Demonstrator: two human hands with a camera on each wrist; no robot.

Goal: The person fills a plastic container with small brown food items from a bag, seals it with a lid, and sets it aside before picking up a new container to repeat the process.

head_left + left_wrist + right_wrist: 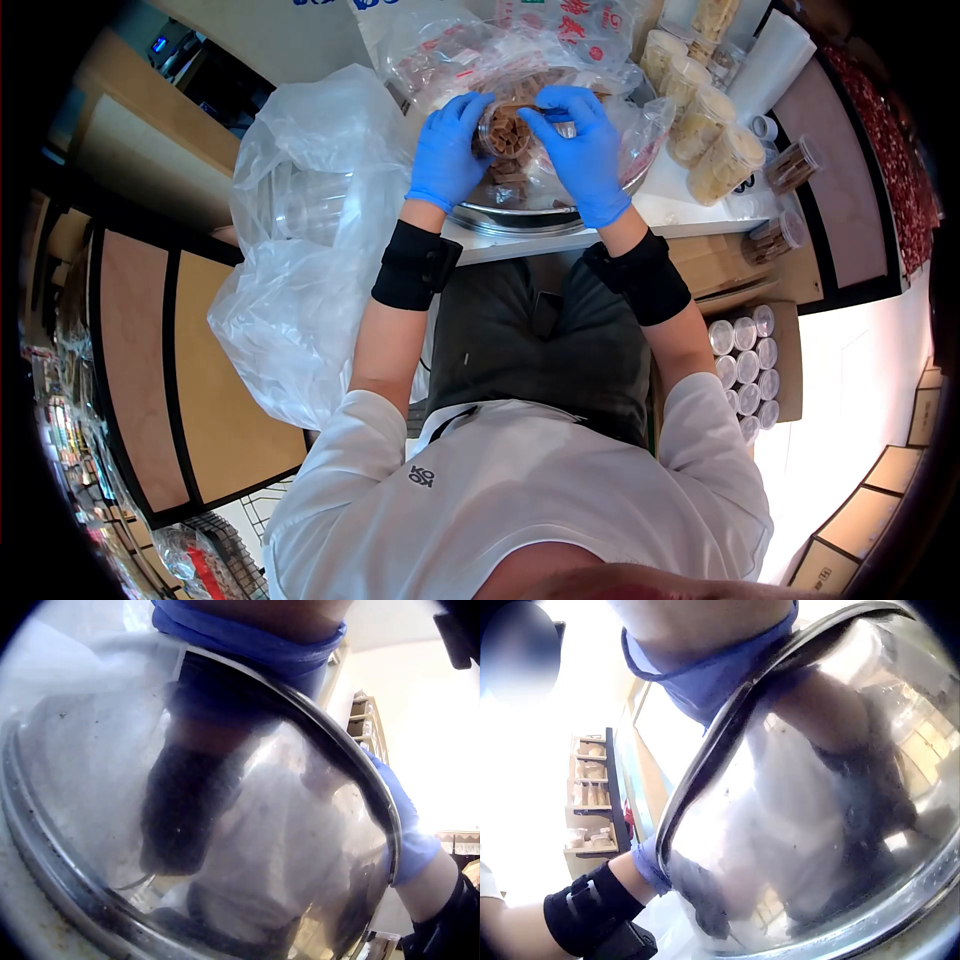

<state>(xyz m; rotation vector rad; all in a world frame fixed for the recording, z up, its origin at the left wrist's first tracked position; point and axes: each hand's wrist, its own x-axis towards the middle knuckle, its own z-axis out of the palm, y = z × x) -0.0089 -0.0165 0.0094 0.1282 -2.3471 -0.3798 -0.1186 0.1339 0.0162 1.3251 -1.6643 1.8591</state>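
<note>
one jar (500,133), mouth up, is being gripped by the left hand (447,150) over the bowl (520,222); a stick (525,108) is being pinched at its rim by the right hand (585,150).

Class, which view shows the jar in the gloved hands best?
Head view: the jar, packed with brown sticks, sits in left hand, right hand at its mouth. Both wrist views show the steel bowl's outside, no jar.
</note>
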